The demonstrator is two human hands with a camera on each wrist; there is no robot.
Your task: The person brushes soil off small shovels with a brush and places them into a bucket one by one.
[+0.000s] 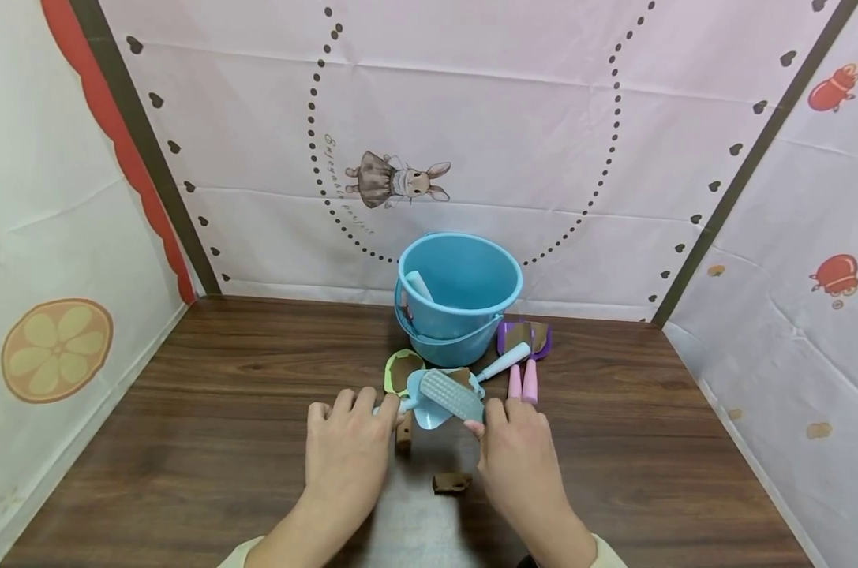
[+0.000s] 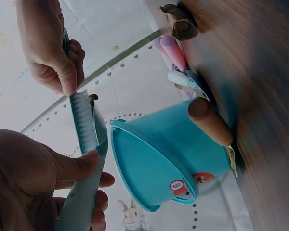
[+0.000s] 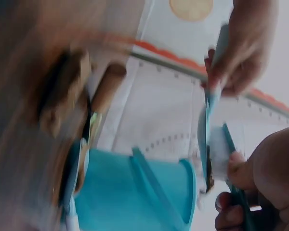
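Note:
My left hand (image 1: pixel 346 450) grips the handle of a small light blue toy shovel (image 1: pixel 429 416), its blade raised over the table. My right hand (image 1: pixel 519 450) holds a scrub brush (image 1: pixel 451 396), thumb near its end. In the left wrist view, the brush's pale bristles (image 2: pixel 84 120) face the shovel blade and lie along it. A dark brown bit (image 2: pixel 94 96) shows at the blade's far end. Below the hands, a crumpled brown paper piece (image 1: pixel 451 483) lies on the wooden table (image 1: pixel 258 442).
Behind the hands stands a blue bucket (image 1: pixel 450 325), a pale handle (image 1: pixel 419 285) leaning inside it. Around its foot lie a green-rimmed shovel (image 1: pixel 404 367), another shovel with a light blue handle (image 1: pixel 505 361), and a purple tool (image 1: pixel 524 338) beside pink handles (image 1: pixel 530 383). Printed cloth walls surround the table.

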